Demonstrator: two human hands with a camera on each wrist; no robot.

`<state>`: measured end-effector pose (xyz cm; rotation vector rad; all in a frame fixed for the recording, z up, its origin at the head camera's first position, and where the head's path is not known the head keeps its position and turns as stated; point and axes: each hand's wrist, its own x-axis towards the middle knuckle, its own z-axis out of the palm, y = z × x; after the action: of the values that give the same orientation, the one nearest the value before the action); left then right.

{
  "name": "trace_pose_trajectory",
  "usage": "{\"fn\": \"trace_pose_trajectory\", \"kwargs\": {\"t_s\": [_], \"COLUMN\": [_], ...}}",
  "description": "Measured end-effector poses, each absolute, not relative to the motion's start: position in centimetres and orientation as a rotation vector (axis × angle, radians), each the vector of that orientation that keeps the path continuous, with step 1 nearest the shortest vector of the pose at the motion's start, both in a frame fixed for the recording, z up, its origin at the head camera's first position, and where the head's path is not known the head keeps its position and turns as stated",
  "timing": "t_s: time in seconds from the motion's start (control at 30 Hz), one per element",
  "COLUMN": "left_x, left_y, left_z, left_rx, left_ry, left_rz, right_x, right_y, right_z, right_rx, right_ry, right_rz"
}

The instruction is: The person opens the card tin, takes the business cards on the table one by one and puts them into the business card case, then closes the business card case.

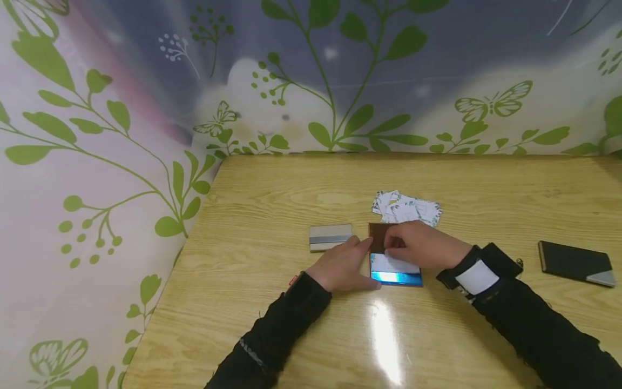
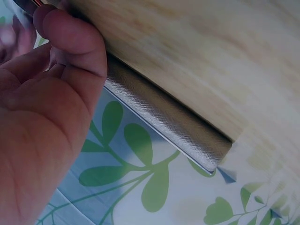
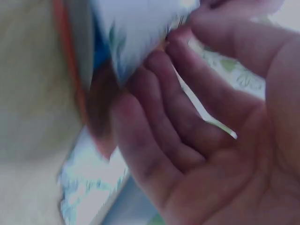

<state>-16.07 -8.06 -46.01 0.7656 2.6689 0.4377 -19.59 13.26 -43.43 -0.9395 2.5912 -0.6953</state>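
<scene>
An open card holder (image 1: 380, 237) lies between the two hands, brown inside in its upper half, with a shiny blue strip across the lower half. My left hand (image 1: 340, 266) grips its left side, forefinger near the upper left edge and thumb at the bottom edge. A white card with leaf print (image 1: 384, 263) shows above the blue strip. My right hand (image 1: 425, 246) reaches over from the right and pinches the card with curled fingers; the right wrist view shows the card (image 3: 140, 28) at the fingertips, blurred.
Several white leaf-printed cards (image 1: 413, 209) lie in a loose pile behind the holder. A beige case with a grey band (image 1: 330, 239) is just left, close to my left hand. Farther right lies a black case with a silver corner (image 1: 573, 263). A leaf-patterned wall covering (image 1: 291, 124) borders the wooden table (image 1: 262, 194).
</scene>
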Motion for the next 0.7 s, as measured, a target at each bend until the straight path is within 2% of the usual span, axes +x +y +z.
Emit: {"fn": "trace_pose_trajectory", "kwargs": {"t_s": [0.27, 0.43, 0.7], "left_x": [-16.0, -15.9, -15.9], "left_y": [-7.9, -7.9, -7.9], "left_z": [-46.0, -45.9, -45.8], "left_rx": [0.761, 0.758, 0.758], "left_ry": [2.675, 2.668, 2.670], "left_rz": [0.433, 0.427, 0.418], "right_x": [-22.4, -23.5, -24.2], "right_y": [15.6, 16.7, 17.0], "right_z": [-44.0, -44.8, -44.7], "right_rx": [-0.648, -0.590, -0.424], "right_ry": [2.924, 2.956, 2.902], "right_rz": [-0.548, -0.416, -0.585]}}
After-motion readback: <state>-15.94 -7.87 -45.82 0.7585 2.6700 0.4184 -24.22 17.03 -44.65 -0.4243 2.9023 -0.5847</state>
